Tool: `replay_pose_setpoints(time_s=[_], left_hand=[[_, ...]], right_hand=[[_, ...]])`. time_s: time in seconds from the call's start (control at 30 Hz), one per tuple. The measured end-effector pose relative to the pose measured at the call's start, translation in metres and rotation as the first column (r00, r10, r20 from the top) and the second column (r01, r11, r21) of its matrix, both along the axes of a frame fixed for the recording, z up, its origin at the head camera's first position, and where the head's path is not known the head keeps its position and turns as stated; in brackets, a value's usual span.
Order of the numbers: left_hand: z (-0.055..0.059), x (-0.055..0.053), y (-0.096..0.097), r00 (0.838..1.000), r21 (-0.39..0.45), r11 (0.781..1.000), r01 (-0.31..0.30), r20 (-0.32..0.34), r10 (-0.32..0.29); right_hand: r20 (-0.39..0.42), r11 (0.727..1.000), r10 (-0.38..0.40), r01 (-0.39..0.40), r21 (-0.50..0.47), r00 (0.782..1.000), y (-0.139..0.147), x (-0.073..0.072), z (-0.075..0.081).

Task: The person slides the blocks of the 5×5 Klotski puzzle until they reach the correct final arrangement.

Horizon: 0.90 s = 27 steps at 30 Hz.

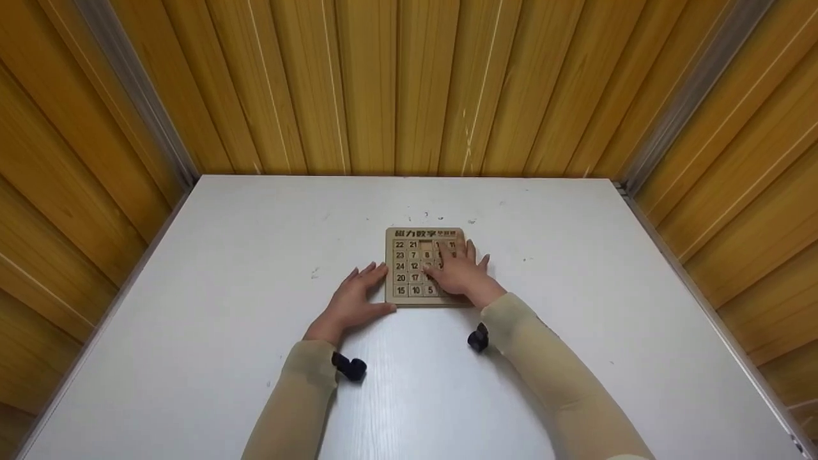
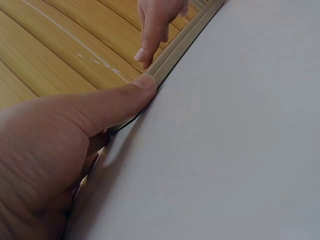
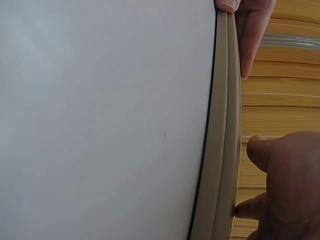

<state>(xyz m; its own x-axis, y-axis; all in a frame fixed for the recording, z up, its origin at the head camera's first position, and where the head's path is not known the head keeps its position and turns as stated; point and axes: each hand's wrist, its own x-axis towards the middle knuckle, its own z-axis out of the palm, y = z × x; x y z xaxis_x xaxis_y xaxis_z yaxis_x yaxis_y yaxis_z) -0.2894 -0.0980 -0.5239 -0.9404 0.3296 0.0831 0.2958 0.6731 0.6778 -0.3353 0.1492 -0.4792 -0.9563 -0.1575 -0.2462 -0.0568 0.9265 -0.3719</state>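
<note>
A wooden number slide puzzle (image 1: 391, 281) lies flat on the white table, with numbered square tiles in a frame. Its top row has one gap without a tile, beside the 21. My left hand (image 1: 351, 301) holds the puzzle's near left corner, thumb at the near edge and fingertips along the left side. In the left wrist view the thumb (image 2: 117, 106) presses against that corner. Over the right part of the puzzle is my right hand (image 1: 461, 275), fingers spread, hiding several tiles. The right wrist view shows its fingers (image 3: 252, 206) by the puzzle's top face.
The white table (image 1: 211, 287) surrounds the puzzle, with small dark marks beyond it. Yellow wood-look panels (image 1: 364, 89) stand behind the table and at both sides. A small black camera (image 1: 350, 368) is strapped at the left wrist, another (image 1: 478, 338) at the right.
</note>
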Motion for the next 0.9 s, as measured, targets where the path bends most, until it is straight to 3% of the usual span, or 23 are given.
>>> replay_pose_setpoints(time_s=[0.9], left_hand=[[0.002,0.001,0.002,0.999,-0.008,1.0,-0.025,0.021,0.025]], right_hand=[[-0.022,0.999,0.034,-0.034,0.014,0.999,-0.021,0.0,-0.002]])
